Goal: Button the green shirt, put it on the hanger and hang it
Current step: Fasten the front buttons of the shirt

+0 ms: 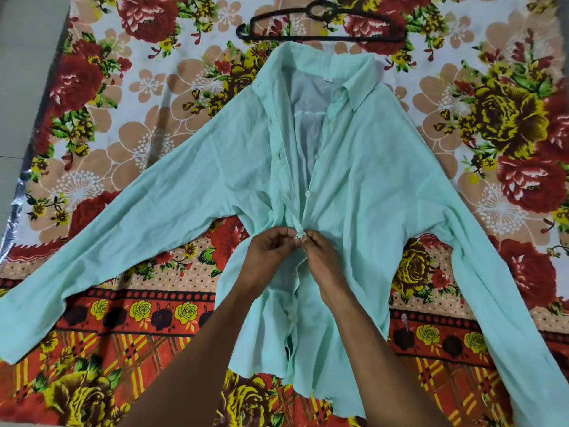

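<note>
- Left hand (269,246) and right hand (320,252): fingertips pinched shut on the front placket of the green shirt (369,186), meeting at one button at mid-chest; cloth gathered into a small raised fold between them.
- Lower front, nearer than the hands: edges drawn together. Above the hands: still parted, two white buttons showing on the right edge.
- Green shirt: spread face up on the floral sheet (123,103), collar at the far end, both sleeves angled outward toward the near left and near right.
- Black hanger (323,38): flat on the sheet just beyond the collar, apart from both hands.
</note>
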